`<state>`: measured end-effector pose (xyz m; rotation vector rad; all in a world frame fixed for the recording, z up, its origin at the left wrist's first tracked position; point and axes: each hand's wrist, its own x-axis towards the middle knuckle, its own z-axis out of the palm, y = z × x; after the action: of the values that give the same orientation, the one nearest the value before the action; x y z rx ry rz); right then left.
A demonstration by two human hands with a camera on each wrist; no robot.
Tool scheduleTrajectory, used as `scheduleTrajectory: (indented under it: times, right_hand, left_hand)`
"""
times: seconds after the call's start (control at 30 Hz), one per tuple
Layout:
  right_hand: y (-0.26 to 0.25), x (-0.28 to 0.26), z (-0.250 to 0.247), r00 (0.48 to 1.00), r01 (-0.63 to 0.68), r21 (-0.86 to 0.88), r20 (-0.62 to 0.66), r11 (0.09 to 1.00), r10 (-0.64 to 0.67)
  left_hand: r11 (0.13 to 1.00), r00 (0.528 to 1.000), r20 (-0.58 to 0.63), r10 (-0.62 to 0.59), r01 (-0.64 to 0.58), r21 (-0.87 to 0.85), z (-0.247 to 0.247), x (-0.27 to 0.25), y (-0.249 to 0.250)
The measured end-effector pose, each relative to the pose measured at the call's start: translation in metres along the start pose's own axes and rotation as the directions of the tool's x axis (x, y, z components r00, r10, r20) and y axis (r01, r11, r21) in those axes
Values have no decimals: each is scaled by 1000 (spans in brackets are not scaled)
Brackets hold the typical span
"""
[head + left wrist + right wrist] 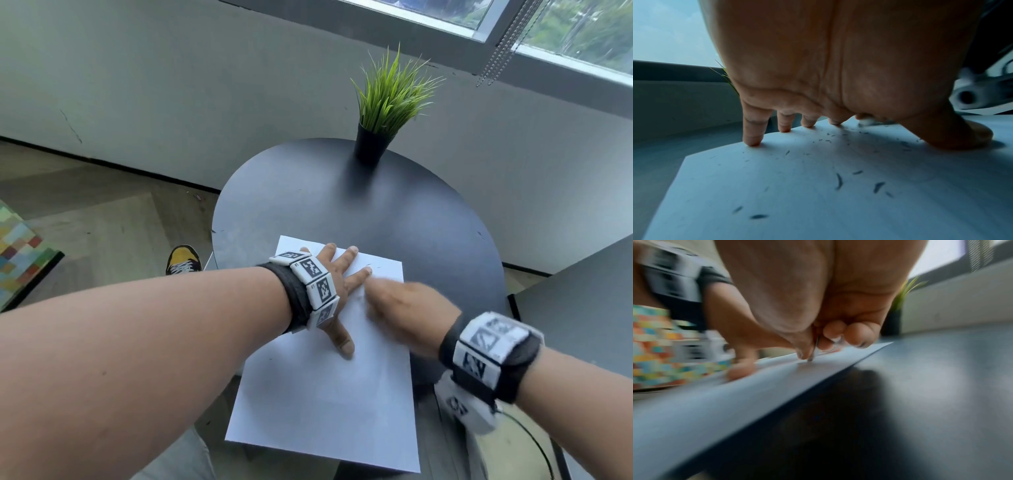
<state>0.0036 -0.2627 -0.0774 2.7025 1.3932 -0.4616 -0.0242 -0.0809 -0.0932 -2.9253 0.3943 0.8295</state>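
A round dark table (308,205) fills the middle of the head view. A white sheet of paper (325,404) lies at lower centre and overhangs the table's near edge. A potted plant (387,99) stands at upper centre. The left hand (339,284) presses the sheet's upper part, with its fingers spread wide and straight. Just to its right, the blurred right hand (407,308) pinches a pen (813,350), whose tip touches the paper.

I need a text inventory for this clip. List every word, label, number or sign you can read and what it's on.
No words or numbers can be read.
Left wrist band tiles: black-and-white square codes; tiny print beside them too small to read.
Right wrist band tiles: codes blurred.
Sheet of paper: short dark strokes, no letters.
Plant pot: no label shows.
Pen: blurred, no print shows.
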Motion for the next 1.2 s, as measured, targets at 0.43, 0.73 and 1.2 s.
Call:
scheduleTrajectory:
  times: [0.43,0.73,1.2]
  right_hand:
    - [34,24,-14,913,-407,171,50,897,404]
    - [35,24,-11,937,-348,109,5,931,349]
    - [15,3,8,1000,-7,-12,-31,1000,7]
  left_hand:
    - [997,999,-48,-8,5,-74,-2,-1,6]
    - [998,1000,-16,-16,15,-57,-2,-6,9]
    - [999,997,69,-30,33,-35,-4,1,5]
